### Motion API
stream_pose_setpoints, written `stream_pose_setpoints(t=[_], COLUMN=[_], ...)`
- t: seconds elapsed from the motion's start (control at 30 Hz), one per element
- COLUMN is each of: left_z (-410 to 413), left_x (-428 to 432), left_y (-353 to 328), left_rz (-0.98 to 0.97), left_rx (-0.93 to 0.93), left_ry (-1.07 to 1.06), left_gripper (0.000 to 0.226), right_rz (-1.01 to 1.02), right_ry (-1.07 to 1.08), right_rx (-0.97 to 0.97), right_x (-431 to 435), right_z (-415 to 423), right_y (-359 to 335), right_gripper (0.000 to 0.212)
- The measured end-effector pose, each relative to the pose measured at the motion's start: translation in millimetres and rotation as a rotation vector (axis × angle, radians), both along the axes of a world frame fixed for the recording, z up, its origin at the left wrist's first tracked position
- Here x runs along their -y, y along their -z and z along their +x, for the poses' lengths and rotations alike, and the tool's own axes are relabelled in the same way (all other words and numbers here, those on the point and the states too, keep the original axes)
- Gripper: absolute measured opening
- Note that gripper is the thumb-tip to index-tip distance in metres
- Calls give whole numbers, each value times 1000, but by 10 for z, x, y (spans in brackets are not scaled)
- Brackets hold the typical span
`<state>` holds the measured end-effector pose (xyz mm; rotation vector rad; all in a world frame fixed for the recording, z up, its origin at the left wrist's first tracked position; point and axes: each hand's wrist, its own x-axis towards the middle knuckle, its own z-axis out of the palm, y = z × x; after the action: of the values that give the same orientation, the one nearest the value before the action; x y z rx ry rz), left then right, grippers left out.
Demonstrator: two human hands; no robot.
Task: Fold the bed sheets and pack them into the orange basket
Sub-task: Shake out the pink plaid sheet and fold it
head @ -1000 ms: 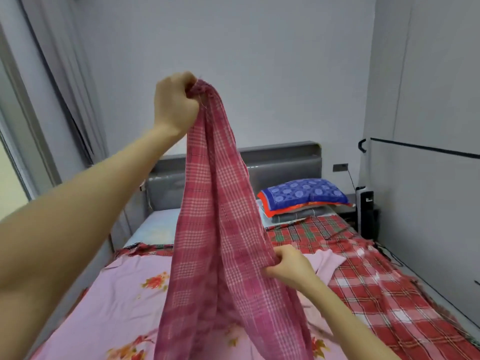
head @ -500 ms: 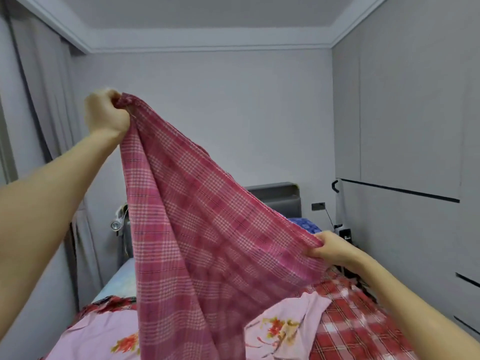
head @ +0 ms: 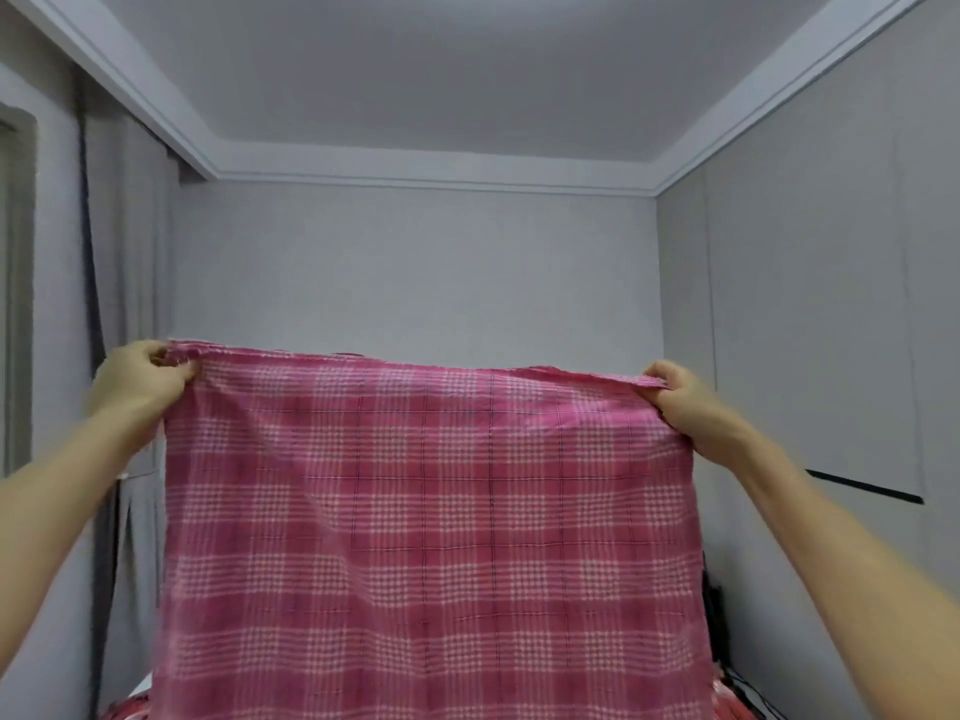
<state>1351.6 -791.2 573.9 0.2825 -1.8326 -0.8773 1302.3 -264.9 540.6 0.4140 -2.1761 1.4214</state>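
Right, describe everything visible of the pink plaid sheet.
The pink plaid sheet is thin woven cloth, checked in pink, darker red and white with fine dark lines. It hangs upright, spread wide and fairly flat in front of the grey wall, its top edge stretched nearly level with slight ripples. The left hand pinches its top left corner, the right hand its top right corner. Its lower part runs out of the frame.

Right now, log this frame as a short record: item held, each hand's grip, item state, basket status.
item: pink plaid bed sheet
left hand: grips the top left corner
right hand: grips the top right corner
sheet state: held up, spread flat between the hands, hanging down
orange basket: not in view
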Motion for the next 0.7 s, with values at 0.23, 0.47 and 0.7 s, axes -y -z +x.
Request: stream_pose_setpoints(t=[0.23,0.47,0.7], left_z=[-71,-219,-511], left_x=[329,539,562], left_y=[151,185,-150], left_rz=[203,228,480], left_rx=[-26,-23,149], left_ry=[75,79,304], left_gripper=[28,18,13], right_rz=[86,418,458], right_ry=[-457,-428,-202], right_rx=[126,210,182], right_x=[306,289,501], right_z=[91,-10,-594], right_y=[-209,-312,-498], right_gripper=[53,57,27])
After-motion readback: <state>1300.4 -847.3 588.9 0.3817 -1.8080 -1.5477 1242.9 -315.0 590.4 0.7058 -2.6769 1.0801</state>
